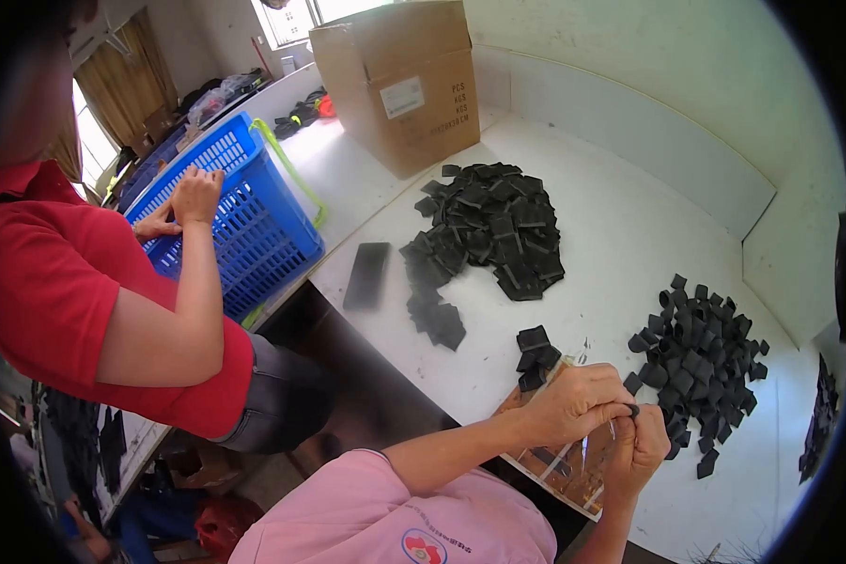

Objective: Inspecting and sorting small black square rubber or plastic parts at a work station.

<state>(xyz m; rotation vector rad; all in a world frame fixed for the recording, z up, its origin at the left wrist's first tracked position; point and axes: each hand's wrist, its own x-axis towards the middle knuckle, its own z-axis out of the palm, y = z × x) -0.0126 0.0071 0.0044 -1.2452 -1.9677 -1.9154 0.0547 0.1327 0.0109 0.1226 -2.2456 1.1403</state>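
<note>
Close together over a taped board point(573, 473) at the table's front edge are my two hands. Both my left hand point(579, 402) and my right hand point(640, 446) pinch a small black fabric piece point(633, 411) between them; the fingers cover most of it. Just beyond my left hand, a few flat black pieces point(535, 350) lie by the board's far corner. To the right of my hands spreads a heap of small black rolled or looped pieces point(697, 362). A larger pile of flat black fabric pieces point(498, 221) lies farther back on the white table point(620, 254).
A dark rectangular block point(366, 275) lies near the table's left edge. Behind it stands a big cardboard box point(399, 94). At left, a person in a red shirt point(113, 310) rests their hands on a blue plastic basket point(268, 226). A low white wall panel point(629, 132) borders the table's back.
</note>
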